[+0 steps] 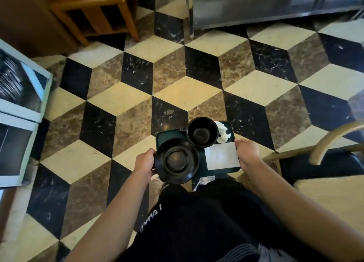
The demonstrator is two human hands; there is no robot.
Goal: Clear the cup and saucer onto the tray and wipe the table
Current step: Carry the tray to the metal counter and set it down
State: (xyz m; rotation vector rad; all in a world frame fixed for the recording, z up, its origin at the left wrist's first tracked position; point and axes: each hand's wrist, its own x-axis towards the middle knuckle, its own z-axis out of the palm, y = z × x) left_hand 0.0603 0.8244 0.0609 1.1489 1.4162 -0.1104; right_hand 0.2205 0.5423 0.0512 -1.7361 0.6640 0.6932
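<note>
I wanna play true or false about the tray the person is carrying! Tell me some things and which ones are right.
1. The cup sits on top of the saucer. False: both rest on the tray, side by side.
2. Both hands hold the tray. True: the left hand and the right hand grip opposite edges.
3. The cup is full of coffee. False: it looks empty.
4. A flat white napkin lies on the tray. True.
5. The tray rests on a table. False: it is carried above the tiled floor.
</note>
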